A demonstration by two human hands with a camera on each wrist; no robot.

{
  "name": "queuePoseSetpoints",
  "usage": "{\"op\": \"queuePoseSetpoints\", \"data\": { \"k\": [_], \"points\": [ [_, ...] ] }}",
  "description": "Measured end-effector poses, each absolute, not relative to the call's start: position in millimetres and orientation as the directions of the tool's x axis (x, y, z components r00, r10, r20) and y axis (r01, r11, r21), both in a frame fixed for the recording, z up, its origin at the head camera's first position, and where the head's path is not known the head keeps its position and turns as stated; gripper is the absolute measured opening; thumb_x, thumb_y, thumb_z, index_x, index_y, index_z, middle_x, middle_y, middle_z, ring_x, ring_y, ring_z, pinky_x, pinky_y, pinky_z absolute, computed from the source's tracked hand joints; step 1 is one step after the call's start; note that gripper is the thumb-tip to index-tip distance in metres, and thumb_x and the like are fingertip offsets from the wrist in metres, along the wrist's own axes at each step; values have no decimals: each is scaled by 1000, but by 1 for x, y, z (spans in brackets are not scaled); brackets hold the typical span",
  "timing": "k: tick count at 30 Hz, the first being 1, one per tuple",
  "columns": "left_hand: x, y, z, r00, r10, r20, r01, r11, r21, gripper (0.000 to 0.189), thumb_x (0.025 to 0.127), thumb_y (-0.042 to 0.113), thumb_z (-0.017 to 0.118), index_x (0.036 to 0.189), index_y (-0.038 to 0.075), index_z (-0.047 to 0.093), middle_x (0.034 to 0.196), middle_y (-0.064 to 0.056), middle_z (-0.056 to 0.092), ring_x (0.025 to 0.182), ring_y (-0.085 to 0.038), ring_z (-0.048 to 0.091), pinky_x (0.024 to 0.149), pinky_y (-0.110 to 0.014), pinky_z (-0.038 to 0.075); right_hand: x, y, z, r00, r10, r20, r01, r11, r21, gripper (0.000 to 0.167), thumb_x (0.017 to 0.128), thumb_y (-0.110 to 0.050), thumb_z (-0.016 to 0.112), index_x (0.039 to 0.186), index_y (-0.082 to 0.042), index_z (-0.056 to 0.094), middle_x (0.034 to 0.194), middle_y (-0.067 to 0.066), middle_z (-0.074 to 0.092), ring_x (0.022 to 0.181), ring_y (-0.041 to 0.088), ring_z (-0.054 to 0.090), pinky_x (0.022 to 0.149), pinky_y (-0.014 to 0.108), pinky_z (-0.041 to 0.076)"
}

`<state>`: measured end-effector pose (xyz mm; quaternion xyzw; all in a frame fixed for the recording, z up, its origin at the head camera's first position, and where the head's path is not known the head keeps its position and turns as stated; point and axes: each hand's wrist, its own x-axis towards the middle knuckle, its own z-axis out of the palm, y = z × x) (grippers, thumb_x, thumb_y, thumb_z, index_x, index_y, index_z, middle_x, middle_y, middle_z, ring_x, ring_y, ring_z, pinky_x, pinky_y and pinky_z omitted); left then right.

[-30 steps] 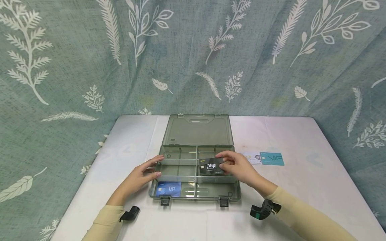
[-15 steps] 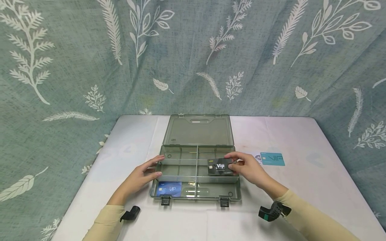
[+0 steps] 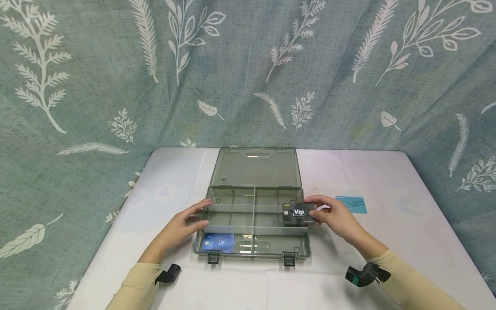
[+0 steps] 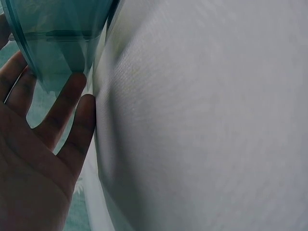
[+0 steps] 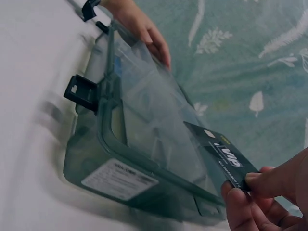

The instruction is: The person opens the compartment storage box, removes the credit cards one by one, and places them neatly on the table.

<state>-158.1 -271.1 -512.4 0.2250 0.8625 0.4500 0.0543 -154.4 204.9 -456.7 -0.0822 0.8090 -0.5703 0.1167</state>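
Observation:
My right hand (image 3: pixel 338 217) pinches a black VIP card (image 3: pixel 297 213) by its right end, thumb on the printed face. The card overlaps the right side of a translucent grey-green divided box (image 3: pixel 228 214), whose lid (image 3: pixel 255 168) lies folded back. In the right wrist view the held card (image 5: pixel 219 151) tilts above the box's rim. My left hand (image 3: pixel 180 227) rests with spread fingers on the box's left edge. Seen from the left wrist, the fingers (image 4: pixel 79 130) are fairly straight beside the box wall. A blue VIP card (image 3: pixel 218 243) lies in the front left compartment.
A teal VIP card (image 3: pixel 351 204) lies on the white table (image 3: pixel 387 241) right of the box, partly behind my right hand. Two dark latches (image 3: pixel 213 257) stick out at the box's front. A leaf-patterned curtain (image 3: pixel 240 77) stands behind the table.
My right hand has carried the black card to the right, from mid-compartment to the box's right edge. It now covers the white card beside the teal one. My left hand has stayed put.

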Motion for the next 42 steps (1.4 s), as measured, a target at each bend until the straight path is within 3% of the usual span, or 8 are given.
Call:
{"op": "queuePoseSetpoints", "data": {
  "k": [13, 30, 42],
  "points": [
    [-158, -271, -511, -894, 437, 102, 334, 495, 802, 58, 100, 23, 68, 153, 14, 47, 163, -3, 36, 138, -35, 49, 108, -56, 46, -149, 227, -462, -972, -205, -118, 30, 389, -921, 34, 97, -2, 67, 131, -3, 64, 104, 15, 56, 73, 24, 65, 66, 40, 61],
    [-158, -271, -508, -890, 445, 104, 340, 492, 801, 58, 100, 21, 68, 153, 14, 47, 163, -4, 37, 141, -34, 45, 109, -55, 46, -144, 258, -465, -975, -149, -165, 80, 455, -887, 37, 99, -1, 62, 136, 0, 59, 105, 17, 51, 77, 21, 62, 68, 40, 61],
    [-159, -271, -509, -886, 449, 114, 348, 482, 804, 58, 100, 20, 68, 153, 12, 47, 162, -3, 38, 141, -32, 46, 109, -54, 46, -147, 284, -485, -962, -134, -236, 154, 444, -883, 37, 97, 2, 60, 134, 4, 57, 102, 15, 49, 79, 19, 56, 64, 30, 58]
  ]
}}
